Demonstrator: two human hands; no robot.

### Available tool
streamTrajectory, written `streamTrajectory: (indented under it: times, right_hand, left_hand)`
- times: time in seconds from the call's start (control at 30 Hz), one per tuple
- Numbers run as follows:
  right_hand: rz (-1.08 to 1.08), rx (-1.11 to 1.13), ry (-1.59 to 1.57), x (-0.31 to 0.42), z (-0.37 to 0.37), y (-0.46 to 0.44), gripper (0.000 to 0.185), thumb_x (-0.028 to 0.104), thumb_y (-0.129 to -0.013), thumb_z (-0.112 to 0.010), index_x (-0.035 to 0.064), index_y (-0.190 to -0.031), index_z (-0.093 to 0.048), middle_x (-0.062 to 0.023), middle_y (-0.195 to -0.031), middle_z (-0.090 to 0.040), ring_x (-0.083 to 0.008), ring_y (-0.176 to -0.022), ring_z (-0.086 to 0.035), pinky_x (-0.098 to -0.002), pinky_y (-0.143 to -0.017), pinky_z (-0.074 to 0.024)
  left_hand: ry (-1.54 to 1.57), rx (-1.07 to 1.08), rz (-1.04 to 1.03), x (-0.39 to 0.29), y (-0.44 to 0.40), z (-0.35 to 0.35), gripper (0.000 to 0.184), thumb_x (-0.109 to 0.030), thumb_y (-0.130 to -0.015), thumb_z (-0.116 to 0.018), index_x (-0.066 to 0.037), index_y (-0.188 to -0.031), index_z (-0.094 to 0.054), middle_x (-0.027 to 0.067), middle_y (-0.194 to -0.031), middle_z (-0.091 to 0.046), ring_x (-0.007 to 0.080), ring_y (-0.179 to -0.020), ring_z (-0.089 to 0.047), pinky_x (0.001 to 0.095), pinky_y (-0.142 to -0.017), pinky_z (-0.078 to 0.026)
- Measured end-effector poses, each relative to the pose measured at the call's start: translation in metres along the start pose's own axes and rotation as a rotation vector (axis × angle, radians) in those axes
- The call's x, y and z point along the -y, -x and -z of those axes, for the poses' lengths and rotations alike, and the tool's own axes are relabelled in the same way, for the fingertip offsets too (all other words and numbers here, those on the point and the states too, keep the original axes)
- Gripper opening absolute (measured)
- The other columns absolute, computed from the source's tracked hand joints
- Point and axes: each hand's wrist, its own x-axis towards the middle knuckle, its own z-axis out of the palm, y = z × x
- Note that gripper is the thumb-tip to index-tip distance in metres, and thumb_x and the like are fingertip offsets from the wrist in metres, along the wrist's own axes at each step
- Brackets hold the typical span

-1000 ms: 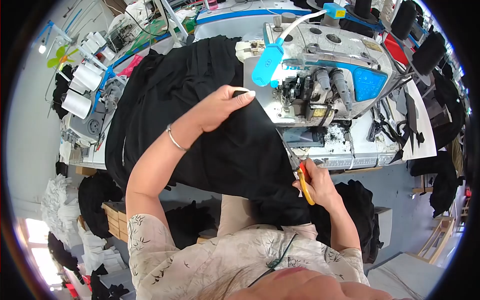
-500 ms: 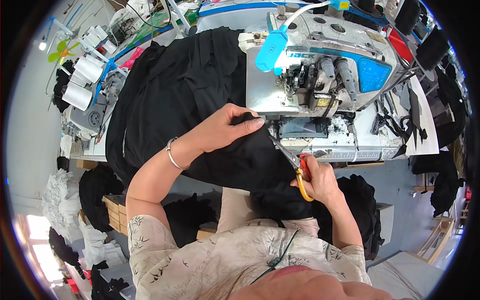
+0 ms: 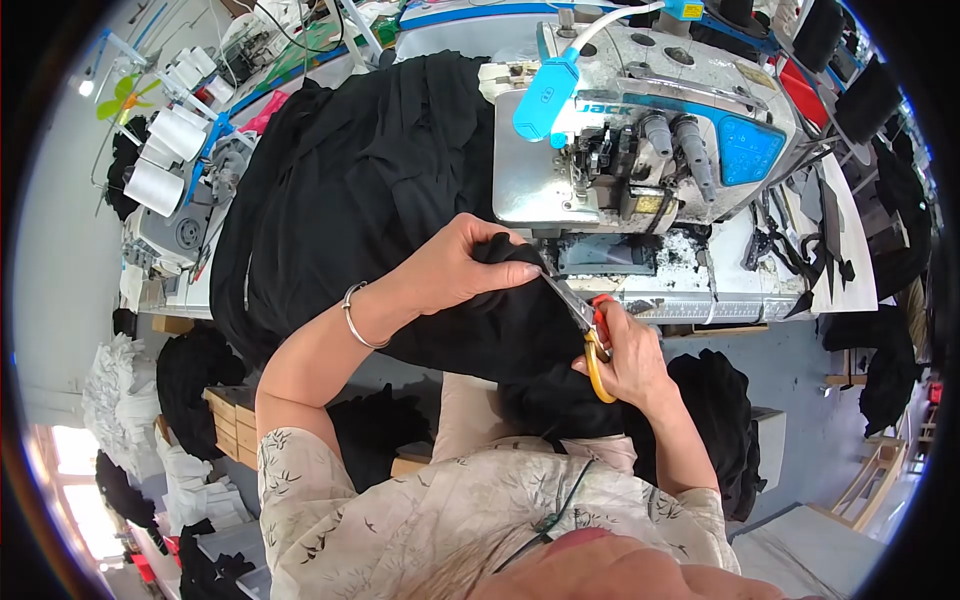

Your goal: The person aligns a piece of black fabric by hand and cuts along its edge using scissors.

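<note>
A large heap of black fabric covers the left part of the table and hangs over its front edge toward my lap. My left hand pinches a fold of this fabric between thumb and fingers, just below the sewing machine's metal plate. In my right hand is a pair of scissors with yellow and red handles. Their blades point up and left, and the tips reach the fabric beside my left thumb. Whether the blades are parted is hard to tell.
The sewing machine with a blue lamp stands behind my hands. Black scraps lie on the right of the table. White thread cones stand at the left. Black fabric piles and cardboard boxes are below.
My left hand has moved down and right with the pinched fabric, closer to the scissors. The scissors and my right hand have shifted slightly up and left.
</note>
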Motion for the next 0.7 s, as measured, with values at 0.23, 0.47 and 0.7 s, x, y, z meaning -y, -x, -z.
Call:
streamTrajectory:
  times: [0.23, 0.47, 0.7]
  right_hand:
    - [-0.012, 0.002, -0.009, 0.004, -0.005, -0.001, 0.068, 0.039, -0.063, -0.083, 0.0001, -0.106, -0.048, -0.0144, -0.078, -0.057, -0.0345, -0.072, -0.061, -0.0405, -0.064, -0.0482]
    - [-0.033, 0.016, -0.011, -0.002, -0.015, 0.001, 0.069, 0.041, -0.064, -0.083, -0.0001, -0.107, -0.048, -0.0088, -0.064, -0.055, -0.0322, -0.059, -0.061, -0.0381, -0.055, -0.0487]
    - [0.028, 0.010, 0.015, -0.006, -0.011, 0.008, 0.067, 0.043, -0.066, -0.082, -0.0003, -0.104, -0.048, -0.0076, -0.060, -0.053, -0.0318, -0.055, -0.061, -0.0379, -0.053, -0.0484]
  left_hand:
    - [0.060, -0.071, 0.050, 0.000, 0.006, 0.000, 0.016, -0.011, -0.080, -0.077, 0.001, -0.089, -0.070, -0.0003, -0.080, -0.066, 0.0033, -0.076, -0.059, 0.0170, -0.068, -0.047]
    - [0.024, -0.027, 0.048, -0.001, 0.006, -0.003, 0.015, -0.011, -0.080, -0.076, 0.000, -0.088, -0.070, -0.0032, -0.075, -0.063, 0.0011, -0.069, -0.053, 0.0157, -0.061, -0.042]
    - [-0.029, 0.028, -0.041, 0.000, 0.009, -0.001, 0.013, -0.010, -0.081, -0.074, 0.001, -0.086, -0.070, -0.0040, -0.073, -0.062, 0.0013, -0.067, -0.049, 0.0187, -0.061, -0.039]
